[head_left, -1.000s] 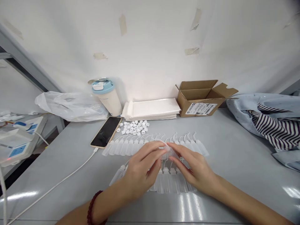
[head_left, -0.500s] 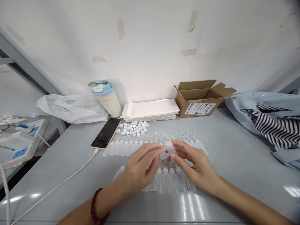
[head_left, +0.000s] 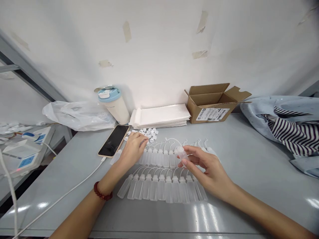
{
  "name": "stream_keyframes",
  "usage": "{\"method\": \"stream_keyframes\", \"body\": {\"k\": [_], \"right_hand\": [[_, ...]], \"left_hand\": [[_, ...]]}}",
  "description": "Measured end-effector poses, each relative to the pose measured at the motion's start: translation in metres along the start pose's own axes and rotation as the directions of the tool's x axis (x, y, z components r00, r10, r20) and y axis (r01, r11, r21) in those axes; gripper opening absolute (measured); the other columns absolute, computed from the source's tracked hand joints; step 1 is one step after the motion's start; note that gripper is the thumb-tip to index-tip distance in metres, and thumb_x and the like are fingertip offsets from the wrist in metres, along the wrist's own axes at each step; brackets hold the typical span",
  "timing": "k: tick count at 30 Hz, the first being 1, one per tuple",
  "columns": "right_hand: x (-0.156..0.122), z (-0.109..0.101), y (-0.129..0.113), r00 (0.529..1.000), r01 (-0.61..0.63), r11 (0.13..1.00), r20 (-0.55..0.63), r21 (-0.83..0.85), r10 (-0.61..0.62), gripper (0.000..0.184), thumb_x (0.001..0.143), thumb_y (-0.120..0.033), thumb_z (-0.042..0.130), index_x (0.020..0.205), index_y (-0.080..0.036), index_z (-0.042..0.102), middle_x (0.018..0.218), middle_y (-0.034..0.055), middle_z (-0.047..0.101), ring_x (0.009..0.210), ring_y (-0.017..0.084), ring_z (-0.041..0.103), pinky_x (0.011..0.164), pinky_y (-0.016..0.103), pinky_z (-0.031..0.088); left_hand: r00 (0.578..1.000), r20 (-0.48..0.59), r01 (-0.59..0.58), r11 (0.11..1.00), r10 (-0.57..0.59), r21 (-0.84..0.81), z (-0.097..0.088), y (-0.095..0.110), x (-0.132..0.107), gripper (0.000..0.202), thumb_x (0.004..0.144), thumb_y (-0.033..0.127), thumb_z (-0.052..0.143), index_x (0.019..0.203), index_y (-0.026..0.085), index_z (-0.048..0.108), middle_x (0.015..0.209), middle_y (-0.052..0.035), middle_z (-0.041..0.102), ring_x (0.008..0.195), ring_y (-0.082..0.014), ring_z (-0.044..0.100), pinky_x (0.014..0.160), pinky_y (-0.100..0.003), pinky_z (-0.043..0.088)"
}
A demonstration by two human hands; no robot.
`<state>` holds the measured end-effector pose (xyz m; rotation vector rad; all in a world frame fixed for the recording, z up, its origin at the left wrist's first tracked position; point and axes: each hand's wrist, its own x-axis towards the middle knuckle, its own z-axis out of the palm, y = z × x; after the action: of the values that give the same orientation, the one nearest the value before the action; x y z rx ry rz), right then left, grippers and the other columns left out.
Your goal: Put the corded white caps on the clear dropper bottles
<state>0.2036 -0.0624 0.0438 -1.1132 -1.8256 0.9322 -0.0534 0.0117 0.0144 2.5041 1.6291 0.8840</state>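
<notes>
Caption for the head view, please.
Left hand at the white caps; right hand holds a small bottle above rows of bottles.

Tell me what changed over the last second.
The left hand came off the small bottle and moved forward and left to the pile of white caps; whether it grips one is unclear. The right hand kept holding the small bottle. The rows of bottles, phone and cardboard box stayed put.
</notes>
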Motion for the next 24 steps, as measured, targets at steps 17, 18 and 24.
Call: {"method": "stream_keyframes", "body": {"k": [17,18,24], "right_hand": [[0.000,0.002,0.000,0.996,0.081,0.995,0.026,-0.050,-0.080,0.022,0.092,-0.024,0.048,0.113,-0.019,0.054,0.079,0.0046,0.070,0.069,0.017,0.067,0.047,0.024,0.051],[0.000,0.002,0.000,0.997,0.079,0.995,0.027,-0.054,-0.078,0.022,0.092,-0.024,0.048,0.112,-0.019,0.054,0.080,0.0051,0.070,0.069,0.017,0.067,0.046,0.024,0.051],[-0.003,0.001,0.000,0.998,0.067,0.995,0.027,-0.068,-0.065,0.023,0.092,-0.027,0.049,0.112,-0.017,0.054,0.080,0.0070,0.070,0.072,0.019,0.068,0.041,0.023,0.048]], "left_hand": [[0.997,-0.004,0.080,0.997,-0.080,0.010,0.001,0.000,-0.003,0.017,0.086,0.020,0.051,0.085,0.015,0.067,0.083,-0.0087,0.067,0.084,-0.0260,0.060,0.076,-0.038,0.047],[0.997,0.000,0.074,0.997,-0.074,0.005,0.003,-0.001,-0.002,0.018,0.086,0.019,0.050,0.083,0.016,0.067,0.082,-0.0083,0.067,0.083,-0.0258,0.060,0.076,-0.038,0.047],[0.998,-0.039,0.046,0.997,-0.049,-0.065,-0.003,0.007,0.002,0.017,0.086,0.019,0.050,0.079,0.017,0.066,0.081,-0.0071,0.068,0.081,-0.0238,0.060,0.074,-0.036,0.047]]}}
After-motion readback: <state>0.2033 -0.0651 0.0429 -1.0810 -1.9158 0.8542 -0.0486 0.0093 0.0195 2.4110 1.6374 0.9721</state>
